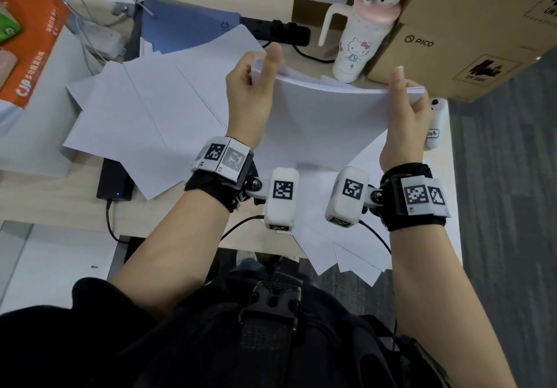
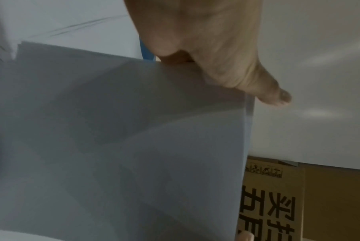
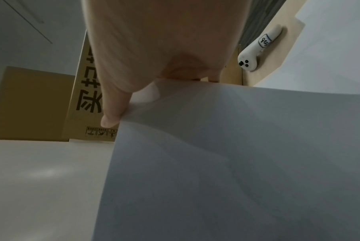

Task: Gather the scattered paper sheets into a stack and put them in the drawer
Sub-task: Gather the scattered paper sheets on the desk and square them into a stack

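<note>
Paper stack (image 1: 325, 116) sags between left hand (image 1: 251, 98) and right hand (image 1: 405, 116), each grip on a top corner

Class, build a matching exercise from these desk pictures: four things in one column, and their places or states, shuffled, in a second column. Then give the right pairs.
Things:
1. paper stack
2. loose sheets
3. cat bottle
4. white controller

Places or states:
A. lying at the desk's right edge
B. held up by its top edge between left hand and right hand
C. standing upright beside the cardboard box
D. spread flat over the desk's left side

Pairs: 1-B, 2-D, 3-C, 4-A
</note>
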